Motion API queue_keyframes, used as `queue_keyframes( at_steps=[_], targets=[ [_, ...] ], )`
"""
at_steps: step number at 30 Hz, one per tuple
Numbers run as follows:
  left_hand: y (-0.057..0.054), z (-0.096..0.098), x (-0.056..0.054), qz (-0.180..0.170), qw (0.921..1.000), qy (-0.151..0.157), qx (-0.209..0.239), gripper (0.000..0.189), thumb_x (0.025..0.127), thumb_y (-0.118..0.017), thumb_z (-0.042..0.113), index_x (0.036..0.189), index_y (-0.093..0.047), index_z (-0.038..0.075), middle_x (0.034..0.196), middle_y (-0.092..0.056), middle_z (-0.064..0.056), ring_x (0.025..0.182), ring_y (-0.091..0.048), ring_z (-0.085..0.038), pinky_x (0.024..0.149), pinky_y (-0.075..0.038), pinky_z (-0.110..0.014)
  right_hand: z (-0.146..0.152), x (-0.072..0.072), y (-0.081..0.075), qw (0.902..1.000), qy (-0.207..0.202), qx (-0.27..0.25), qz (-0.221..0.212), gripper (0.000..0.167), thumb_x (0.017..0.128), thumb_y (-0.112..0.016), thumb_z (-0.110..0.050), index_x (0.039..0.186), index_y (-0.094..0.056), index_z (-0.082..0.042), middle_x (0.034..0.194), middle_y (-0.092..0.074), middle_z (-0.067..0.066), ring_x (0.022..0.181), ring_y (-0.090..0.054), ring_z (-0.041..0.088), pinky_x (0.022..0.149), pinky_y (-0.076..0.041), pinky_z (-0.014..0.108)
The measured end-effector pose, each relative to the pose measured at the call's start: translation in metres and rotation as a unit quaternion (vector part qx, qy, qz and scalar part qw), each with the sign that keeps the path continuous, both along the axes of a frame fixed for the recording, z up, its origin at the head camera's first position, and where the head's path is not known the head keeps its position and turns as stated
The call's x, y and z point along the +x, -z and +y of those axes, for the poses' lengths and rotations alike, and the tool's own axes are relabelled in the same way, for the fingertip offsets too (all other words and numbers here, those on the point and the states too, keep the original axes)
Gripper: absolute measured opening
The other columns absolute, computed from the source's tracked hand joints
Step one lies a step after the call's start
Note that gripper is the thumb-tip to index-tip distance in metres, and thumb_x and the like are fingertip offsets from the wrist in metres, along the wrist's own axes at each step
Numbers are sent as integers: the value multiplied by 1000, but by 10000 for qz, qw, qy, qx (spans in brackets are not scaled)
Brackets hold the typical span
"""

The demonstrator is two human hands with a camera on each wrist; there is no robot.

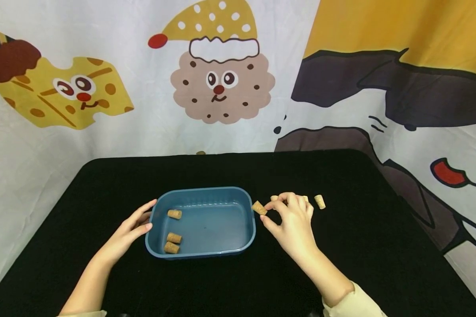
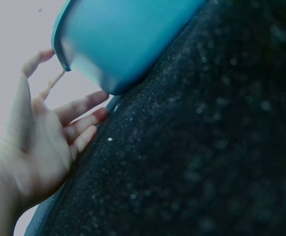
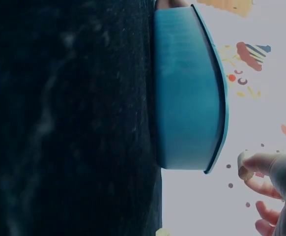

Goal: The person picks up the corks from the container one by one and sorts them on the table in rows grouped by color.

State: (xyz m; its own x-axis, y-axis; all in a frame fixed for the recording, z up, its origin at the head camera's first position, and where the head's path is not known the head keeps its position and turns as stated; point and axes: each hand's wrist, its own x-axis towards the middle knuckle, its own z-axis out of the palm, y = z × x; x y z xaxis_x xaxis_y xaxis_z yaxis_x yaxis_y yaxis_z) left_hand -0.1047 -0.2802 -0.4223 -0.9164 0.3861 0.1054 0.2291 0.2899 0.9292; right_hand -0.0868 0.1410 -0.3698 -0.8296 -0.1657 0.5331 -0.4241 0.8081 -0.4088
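Note:
A blue plastic tub stands on the black table, and three corks lie inside along its left: an upper cork, a middle cork and a lower cork. My right hand pinches another cork between thumb and fingertips, close by the tub's right rim. The right wrist view has this cork held higher than the tub's rim. At the tub's left end, my left hand touches the outside with spread, fairly straight fingers; its palm holds nothing.
Right of the tub, a loose cork lies on the black cloth. Nearer my right hand, a cork and another cork are partly hidden behind it. A printed curtain hangs behind the table.

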Motion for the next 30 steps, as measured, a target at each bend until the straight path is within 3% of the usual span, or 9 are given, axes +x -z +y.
queue_keyframes(
  at_steps=[3, 11, 30],
  targets=[
    [0, -1, -1, -4, 10000, 35, 17, 60, 99, -42, 7, 154, -18, 13, 141, -33, -36, 120, -41, -54, 88, -46, -47, 6, 0, 3, 9998, 192, -29, -11, 21, 73, -84, -21, 88, -71, -15, 102, -51, 5, 101, -43, 29, 88, -26, 53],
    [1, 0, -1, -46, 10000, -8, 8, 60, 99, -42, 8, 154, -19, 13, 142, -31, -36, 122, -38, -57, 88, -42, -63, 18, 2, 9, 9983, 569, -51, -148, 20, 75, -82, -23, 89, -70, -14, 104, -52, 8, 102, -43, 32, 88, -25, 57],
    [1, 1, 0, -42, 10000, -73, -11, 59, 99, -43, 9, 153, -19, 13, 142, -31, -36, 122, -38, -57, 88, -42, -64, 29, 3, 29, 9876, 1188, 206, -1006, 21, 76, -79, -25, 86, -68, -10, 105, -51, 13, 104, -41, 36, 87, -26, 59]
  ],
)
